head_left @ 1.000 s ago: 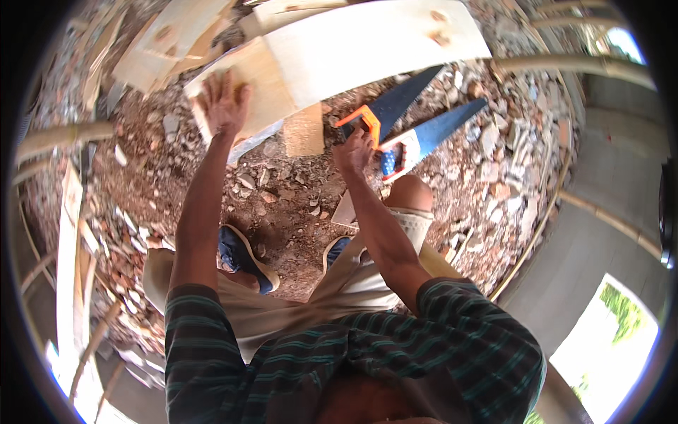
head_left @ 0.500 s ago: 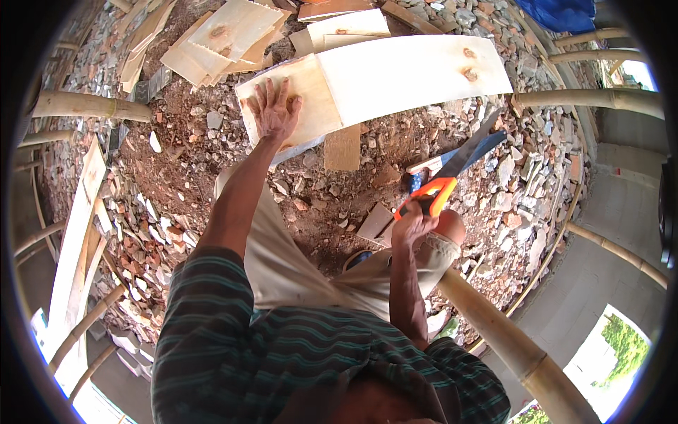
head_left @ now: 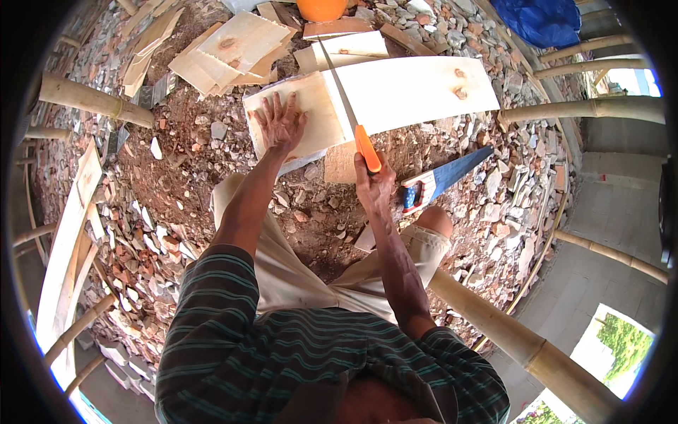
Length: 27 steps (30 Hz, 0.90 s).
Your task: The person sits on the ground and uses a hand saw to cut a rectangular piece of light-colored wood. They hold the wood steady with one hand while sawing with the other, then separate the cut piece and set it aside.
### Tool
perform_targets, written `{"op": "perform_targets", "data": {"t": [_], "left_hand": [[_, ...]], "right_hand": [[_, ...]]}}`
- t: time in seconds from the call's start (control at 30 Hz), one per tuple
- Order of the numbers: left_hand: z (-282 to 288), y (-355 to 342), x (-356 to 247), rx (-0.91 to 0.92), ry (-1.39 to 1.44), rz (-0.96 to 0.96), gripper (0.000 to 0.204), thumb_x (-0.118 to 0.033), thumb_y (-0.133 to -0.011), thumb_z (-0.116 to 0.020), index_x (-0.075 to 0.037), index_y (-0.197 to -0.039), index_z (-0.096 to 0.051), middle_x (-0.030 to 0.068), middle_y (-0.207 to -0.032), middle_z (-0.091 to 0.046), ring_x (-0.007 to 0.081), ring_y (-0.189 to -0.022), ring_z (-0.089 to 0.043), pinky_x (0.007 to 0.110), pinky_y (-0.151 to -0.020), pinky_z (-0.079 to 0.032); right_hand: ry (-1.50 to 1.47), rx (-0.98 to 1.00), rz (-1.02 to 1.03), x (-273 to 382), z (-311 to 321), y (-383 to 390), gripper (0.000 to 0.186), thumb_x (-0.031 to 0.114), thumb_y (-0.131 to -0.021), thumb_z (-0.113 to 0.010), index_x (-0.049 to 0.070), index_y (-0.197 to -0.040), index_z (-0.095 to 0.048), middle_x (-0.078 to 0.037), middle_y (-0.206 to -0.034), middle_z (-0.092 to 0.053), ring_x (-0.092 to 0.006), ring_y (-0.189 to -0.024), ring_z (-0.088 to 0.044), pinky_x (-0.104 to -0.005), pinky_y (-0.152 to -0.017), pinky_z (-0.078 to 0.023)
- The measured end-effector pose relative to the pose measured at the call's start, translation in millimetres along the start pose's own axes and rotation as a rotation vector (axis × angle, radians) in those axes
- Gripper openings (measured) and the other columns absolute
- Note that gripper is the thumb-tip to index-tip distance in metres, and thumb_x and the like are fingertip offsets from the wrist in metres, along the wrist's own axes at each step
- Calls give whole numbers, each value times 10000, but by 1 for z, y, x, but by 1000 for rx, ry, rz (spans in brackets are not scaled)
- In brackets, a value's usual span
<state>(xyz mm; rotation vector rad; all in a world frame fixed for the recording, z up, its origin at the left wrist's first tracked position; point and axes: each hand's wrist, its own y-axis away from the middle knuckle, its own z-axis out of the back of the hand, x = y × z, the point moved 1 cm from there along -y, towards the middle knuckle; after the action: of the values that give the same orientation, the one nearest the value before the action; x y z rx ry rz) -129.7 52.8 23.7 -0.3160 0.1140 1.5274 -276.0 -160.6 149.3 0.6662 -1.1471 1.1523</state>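
My left hand (head_left: 282,126) lies flat with fingers spread on a short piece of board (head_left: 305,106), pressing it from above. That piece rests over the left end of a long pale board (head_left: 424,92). My right hand (head_left: 376,180) grips the orange handle of a hand saw (head_left: 367,150). The saw's blade points away from me along the right edge of the short piece, seen nearly edge-on. Whether its teeth touch the wood I cannot tell. A second hand saw (head_left: 448,174) with a dark blue blade lies on the rubble to the right of my right hand.
Cut board pieces (head_left: 233,46) are stacked at the far left, near an orange bucket (head_left: 321,8). Long planks (head_left: 67,261) lean at the left. Bamboo poles (head_left: 537,353) stand around me, one close on my right. Broken brick and stone (head_left: 173,233) cover the ground.
My right hand has brought the orange-handled saw leftward and away from me, from beside my knee onto the boards. The blue saw is now uncovered. My left hand stays flat on the short piece.
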Motion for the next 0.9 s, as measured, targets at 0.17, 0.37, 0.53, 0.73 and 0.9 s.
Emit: {"op": "perform_targets", "data": {"t": [0.17,0.37,0.53,0.73,0.9], "left_hand": [[6,0,-4,-21,12,1,676,-587,-938,-479,-297,-1532,-339,181,-1621,-183,435,-1497,-76,651,-1162,-9],[11,1,-5,-44,10,-9,654,-549,-937,-526,-305,-1521,-361,198,-1604,-224,449,-1484,-131,630,-1173,-61],[10,-1,-6,-55,2,-12,653,-551,-939,-521,-293,-1519,-370,217,-1595,-233,459,-1478,-147,632,-1171,-73],[15,0,-11,-41,-71,7,671,-546,-942,-505,-306,-1539,-318,178,-1612,-215,425,-1492,-123,600,-1190,-54],[9,-3,-10,31,-10,51,691,-567,-926,-516,-325,-1539,-310,152,-1627,-182,403,-1503,-92,605,-1187,-23]], "right_hand": [[79,31,35,-12,-23,-22,189,140,-935,-672,11,-827,-586,15,-595,-512,-47,-522,-428,-254,-451,-349],[70,135,59,-23,16,22,328,242,-937,-653,-31,-1101,-579,-111,-723,-648,-162,-639,-623,-328,-578,-507],[54,185,76,4,44,35,520,231,-934,-636,-21,-1373,-516,-149,-870,-709,-215,-735,-687,-358,-689,-545],[144,253,-23,30,-20,-60,386,205,-941,-619,4,-1271,-616,-191,-826,-693,-228,-706,-673,-362,-652,-536],[137,269,-68,39,10,-41,391,171,-922,-619,5,-1276,-613,-224,-914,-700,-323,-732,-685,-389,-688,-539]]}}
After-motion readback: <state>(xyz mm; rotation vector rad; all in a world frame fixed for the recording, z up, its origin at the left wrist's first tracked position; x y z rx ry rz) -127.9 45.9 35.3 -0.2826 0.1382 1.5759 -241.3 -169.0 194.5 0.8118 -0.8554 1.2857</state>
